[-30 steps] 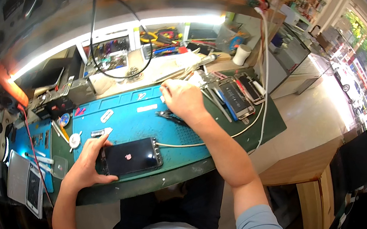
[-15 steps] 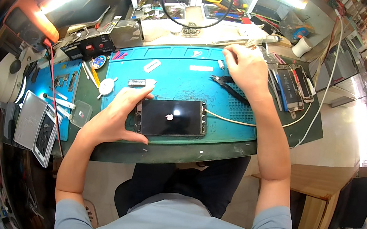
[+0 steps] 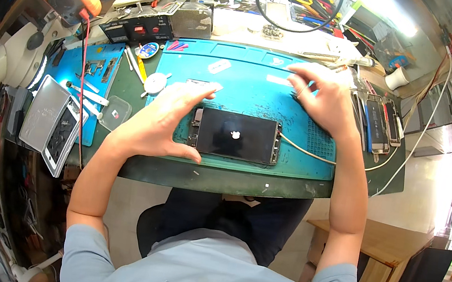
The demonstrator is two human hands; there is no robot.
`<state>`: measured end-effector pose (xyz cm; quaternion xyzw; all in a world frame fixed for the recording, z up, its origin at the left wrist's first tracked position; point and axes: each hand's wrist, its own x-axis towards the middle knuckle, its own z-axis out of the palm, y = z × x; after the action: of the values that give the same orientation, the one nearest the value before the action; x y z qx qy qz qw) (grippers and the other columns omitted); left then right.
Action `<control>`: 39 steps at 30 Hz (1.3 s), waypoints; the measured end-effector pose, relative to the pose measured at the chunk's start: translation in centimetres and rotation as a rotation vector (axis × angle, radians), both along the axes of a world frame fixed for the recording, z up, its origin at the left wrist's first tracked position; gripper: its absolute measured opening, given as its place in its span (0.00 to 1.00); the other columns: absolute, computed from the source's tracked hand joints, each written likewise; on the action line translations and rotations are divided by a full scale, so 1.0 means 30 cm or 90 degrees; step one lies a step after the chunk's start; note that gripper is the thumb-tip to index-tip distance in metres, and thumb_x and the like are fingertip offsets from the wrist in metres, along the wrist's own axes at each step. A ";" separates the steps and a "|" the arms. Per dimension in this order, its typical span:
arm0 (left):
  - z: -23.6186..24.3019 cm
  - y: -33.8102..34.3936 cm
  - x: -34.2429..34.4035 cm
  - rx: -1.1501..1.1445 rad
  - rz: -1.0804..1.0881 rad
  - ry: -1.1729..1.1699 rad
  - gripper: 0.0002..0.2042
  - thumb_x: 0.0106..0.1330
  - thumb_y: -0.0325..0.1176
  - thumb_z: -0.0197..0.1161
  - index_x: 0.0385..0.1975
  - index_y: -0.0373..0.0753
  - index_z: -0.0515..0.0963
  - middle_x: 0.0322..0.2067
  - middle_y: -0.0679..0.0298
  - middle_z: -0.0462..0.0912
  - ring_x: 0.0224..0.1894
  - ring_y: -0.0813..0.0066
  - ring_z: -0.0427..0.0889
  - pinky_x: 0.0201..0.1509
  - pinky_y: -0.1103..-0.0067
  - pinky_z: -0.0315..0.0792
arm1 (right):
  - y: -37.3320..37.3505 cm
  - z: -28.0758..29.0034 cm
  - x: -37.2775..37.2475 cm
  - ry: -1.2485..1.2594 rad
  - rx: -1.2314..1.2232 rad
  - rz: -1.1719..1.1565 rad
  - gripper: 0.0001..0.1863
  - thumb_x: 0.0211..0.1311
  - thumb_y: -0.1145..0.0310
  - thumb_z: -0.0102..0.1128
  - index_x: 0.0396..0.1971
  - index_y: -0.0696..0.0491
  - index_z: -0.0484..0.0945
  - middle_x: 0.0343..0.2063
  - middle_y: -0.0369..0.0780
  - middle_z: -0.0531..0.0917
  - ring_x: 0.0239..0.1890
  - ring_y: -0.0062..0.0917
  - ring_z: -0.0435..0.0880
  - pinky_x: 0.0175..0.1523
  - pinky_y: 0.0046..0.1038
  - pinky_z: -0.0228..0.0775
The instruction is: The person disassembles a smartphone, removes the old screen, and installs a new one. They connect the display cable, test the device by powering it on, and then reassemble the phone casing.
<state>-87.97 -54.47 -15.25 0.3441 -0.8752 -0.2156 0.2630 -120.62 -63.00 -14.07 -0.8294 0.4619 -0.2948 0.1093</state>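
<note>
On the blue work mat [image 3: 254,96] lies a phone [image 3: 238,137] with its dark screen up and a small white logo lit in the middle. Bare metal parts show at both its ends, and a white cable [image 3: 307,154] runs from its right end. My left hand [image 3: 154,126] is open at the phone's left end, thumb and fingers spread to either side of the corner. Over the right part of the mat hovers my right hand [image 3: 327,106], its fingers bent and apart with nothing visible in them. It mostly hides a pair of dark cutters beneath.
Opened phone parts [image 3: 379,127] lie at the right beside slim tools. To the left are a clear plastic box [image 3: 115,112], a white round spool [image 3: 155,83] and an opened device [image 3: 54,124]. A black ring [image 3: 295,30] hangs over the far side.
The view has shifted, so the bench appears further right. My right hand has come nearer, from the mat's far edge to over the cutters. My left hand has drawn slightly leftward from the phone.
</note>
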 end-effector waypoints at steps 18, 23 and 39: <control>0.039 0.016 0.013 0.130 0.016 -0.018 0.56 0.42 0.29 0.82 0.76 0.42 0.57 0.55 0.56 0.78 0.58 0.57 0.75 0.67 0.65 0.69 | 0.113 0.008 0.099 0.067 0.143 0.250 0.17 0.69 0.59 0.64 0.52 0.50 0.83 0.38 0.41 0.87 0.37 0.30 0.86 0.44 0.29 0.76; 0.050 0.007 0.003 -0.009 -0.007 -0.015 0.55 0.43 0.27 0.81 0.76 0.45 0.56 0.55 0.59 0.78 0.57 0.60 0.76 0.64 0.67 0.71 | 0.077 -0.004 0.085 -0.058 0.356 0.248 0.18 0.78 0.58 0.52 0.52 0.54 0.83 0.35 0.38 0.86 0.38 0.22 0.83 0.45 0.25 0.75; 0.045 -0.133 -0.039 0.175 -0.055 -0.074 0.46 0.61 0.28 0.71 0.78 0.57 0.53 0.71 0.59 0.67 0.64 0.62 0.79 0.63 0.67 0.75 | 0.007 -0.010 0.015 -0.064 0.591 0.310 0.19 0.77 0.63 0.55 0.62 0.55 0.77 0.37 0.32 0.85 0.36 0.13 0.77 0.42 0.21 0.73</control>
<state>-89.12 -58.46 -13.91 0.3506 -0.8654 -0.3240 0.1526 -120.16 -62.79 -14.37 -0.7621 0.3318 -0.0647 0.5523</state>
